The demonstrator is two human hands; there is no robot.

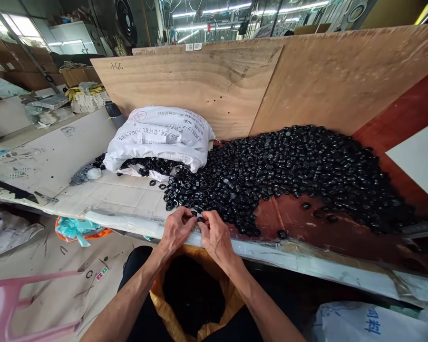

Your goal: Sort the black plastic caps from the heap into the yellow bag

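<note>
At the near edge of the bench point(119, 195), small black parts point(200, 219) are seemingly pinched by left point(180, 229) and right hands point(216, 233).

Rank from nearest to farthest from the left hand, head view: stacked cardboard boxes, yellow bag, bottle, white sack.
1. Yellow bag, below the left hand.
2. White sack, ahead, slightly left.
3. Bottle, beyond the sack's left end.
4. Cardboard boxes, far left background.

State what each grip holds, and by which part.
The right grip pinches a small, rounded, glossy black piece; by which part is too small to tell. Whether the left grip holds anything cannot be told.
</note>
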